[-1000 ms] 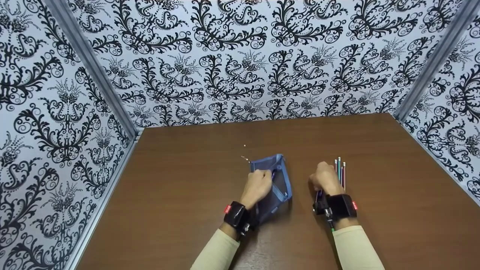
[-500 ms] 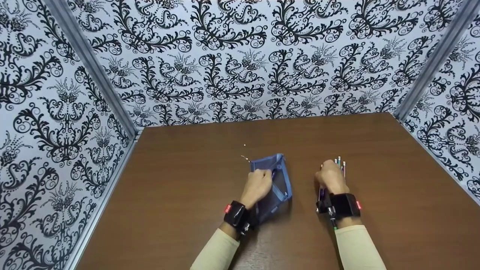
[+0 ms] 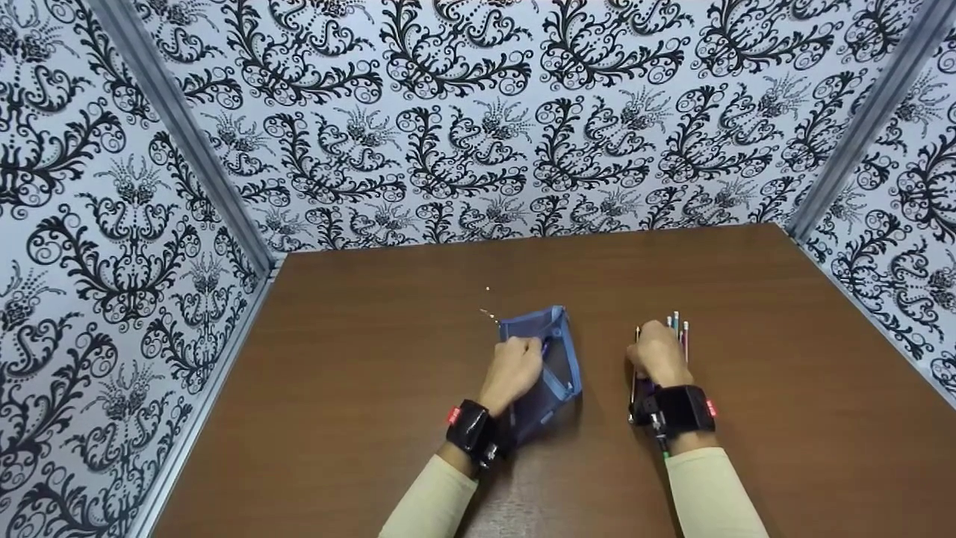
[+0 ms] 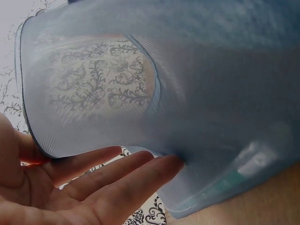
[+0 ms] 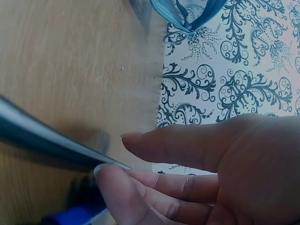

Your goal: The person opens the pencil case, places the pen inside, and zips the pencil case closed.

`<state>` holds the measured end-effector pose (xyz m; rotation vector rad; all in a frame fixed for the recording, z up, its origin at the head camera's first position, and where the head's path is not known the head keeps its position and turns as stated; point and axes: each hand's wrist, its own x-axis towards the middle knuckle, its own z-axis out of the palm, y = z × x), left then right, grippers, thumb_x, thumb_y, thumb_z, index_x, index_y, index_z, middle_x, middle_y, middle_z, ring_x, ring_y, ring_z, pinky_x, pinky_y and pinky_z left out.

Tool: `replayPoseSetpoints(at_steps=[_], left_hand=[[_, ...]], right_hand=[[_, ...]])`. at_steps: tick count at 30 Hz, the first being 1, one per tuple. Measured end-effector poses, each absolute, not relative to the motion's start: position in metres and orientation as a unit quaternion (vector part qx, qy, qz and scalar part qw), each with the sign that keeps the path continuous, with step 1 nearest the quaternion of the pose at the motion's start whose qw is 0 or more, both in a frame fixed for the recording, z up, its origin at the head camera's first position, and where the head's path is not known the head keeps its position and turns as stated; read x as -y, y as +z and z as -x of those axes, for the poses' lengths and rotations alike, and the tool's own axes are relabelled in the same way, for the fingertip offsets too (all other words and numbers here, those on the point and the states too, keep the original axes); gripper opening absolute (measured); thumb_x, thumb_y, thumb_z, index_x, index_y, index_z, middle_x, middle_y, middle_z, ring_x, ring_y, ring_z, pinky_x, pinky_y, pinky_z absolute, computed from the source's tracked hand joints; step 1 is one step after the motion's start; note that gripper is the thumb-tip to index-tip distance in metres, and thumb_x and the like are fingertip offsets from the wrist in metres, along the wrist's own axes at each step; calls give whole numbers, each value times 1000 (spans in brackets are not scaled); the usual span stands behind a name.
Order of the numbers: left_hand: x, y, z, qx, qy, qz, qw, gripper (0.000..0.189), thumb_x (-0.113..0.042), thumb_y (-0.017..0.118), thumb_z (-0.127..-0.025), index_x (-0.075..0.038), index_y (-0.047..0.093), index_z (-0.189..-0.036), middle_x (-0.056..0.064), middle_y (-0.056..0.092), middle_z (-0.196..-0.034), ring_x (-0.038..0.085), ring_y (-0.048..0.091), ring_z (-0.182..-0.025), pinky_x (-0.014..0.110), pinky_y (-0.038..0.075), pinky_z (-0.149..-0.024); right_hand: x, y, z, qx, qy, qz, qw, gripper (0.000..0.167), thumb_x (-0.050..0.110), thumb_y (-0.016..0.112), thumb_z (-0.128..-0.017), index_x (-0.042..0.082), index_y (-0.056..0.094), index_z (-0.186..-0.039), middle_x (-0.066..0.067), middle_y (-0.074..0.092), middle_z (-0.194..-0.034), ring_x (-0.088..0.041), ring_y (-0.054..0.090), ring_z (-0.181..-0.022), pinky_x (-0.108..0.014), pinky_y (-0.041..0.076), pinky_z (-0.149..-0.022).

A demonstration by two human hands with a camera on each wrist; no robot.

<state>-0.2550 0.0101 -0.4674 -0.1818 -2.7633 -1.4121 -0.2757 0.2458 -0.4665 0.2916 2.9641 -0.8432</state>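
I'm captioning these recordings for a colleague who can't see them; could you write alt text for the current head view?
A person's left hand holds a see-through blue pouch on a brown table, while the right hand partly covers several pencils. Behind the table stands a white wall with black scrollwork.

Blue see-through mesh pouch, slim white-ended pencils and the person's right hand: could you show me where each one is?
Blue see-through mesh pouch (image 3: 536,408), head view: its lower panel.
Slim white-ended pencils (image 3: 676,325), head view: the teal one's shaft.
Person's right hand (image 3: 660,354), head view: back of the hand.
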Motion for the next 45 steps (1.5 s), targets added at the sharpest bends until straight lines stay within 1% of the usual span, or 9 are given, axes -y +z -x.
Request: replayPoseSetpoints(at_steps=[6,11,18,24,26,30,37,43,45], left_hand=[[-10,-467,255,887,-458,57,13,41,-28,41,-99,-19,42,-59,0,46,-62,16,51,-62,30,41,-55],[-9,-467,255,884,-465,54,5,41,-29,41,-99,-19,42,-59,-2,43,-60,14,50,-59,29,41,-54],[-9,-467,255,882,-466,62,11,41,-27,41,-100,-19,40,-59,-3,41,-59,14,48,-57,28,39,-52],[-9,-468,255,889,-450,72,34,42,-25,41,-99,-19,39,-57,2,50,-64,17,51,-64,31,43,-56],[-10,-469,255,890,-450,72,34,42,-25,41,-99,-19,40,-58,2,51,-65,17,52,-64,32,43,-57],[-10,-468,256,889,-452,71,31,42,-25,41,-99,-19,40,-58,1,50,-63,16,52,-63,31,43,-56],[-10,-468,255,885,-460,65,20,41,-26,41,-100,-19,42,-59,1,50,-63,15,52,-60,29,43,-54],[-10,-469,256,882,-469,59,2,41,-28,40,-101,-19,43,-60,-2,44,-59,12,49,-55,27,42,-52],[-10,-469,256,881,-469,58,1,41,-28,40,-101,-19,44,-60,-2,45,-60,13,50,-56,27,42,-52]], right_hand=[[-246,-469,277,-961,-261,-84,26,10,1,55,-78,-5,63,-74,-13,63,-64,-24,61,-54,-29,47,-47],[-246,-469,278,-963,-256,-78,25,9,0,56,-77,-3,61,-70,-11,60,-63,-22,58,-51,-27,45,-44],[-244,-469,279,-960,-264,-81,42,8,-3,55,-75,-3,61,-69,-10,59,-60,-16,54,-45,-24,42,-40],[-242,-470,279,-964,-254,-74,32,7,-3,56,-76,-8,61,-76,-19,61,-71,-22,59,-53,-27,46,-46],[-241,-470,279,-963,-256,-71,34,8,-3,57,-76,-9,62,-77,-20,62,-73,-22,59,-54,-28,47,-46],[-240,-470,279,-960,-268,-74,41,7,-3,58,-75,-8,62,-76,-18,62,-70,-19,58,-49,-26,47,-43],[-241,-471,278,-960,-270,-69,32,6,-1,63,-72,-7,63,-74,-15,60,-70,-23,58,-57,-28,46,-47],[-241,-472,277,-956,-283,-71,22,6,-2,64,-69,-7,63,-73,-16,60,-69,-20,57,-51,-26,46,-43],[-240,-473,278,-955,-287,-77,28,7,-3,64,-68,-7,64,-73,-17,61,-70,-18,56,-48,-25,46,-42]])
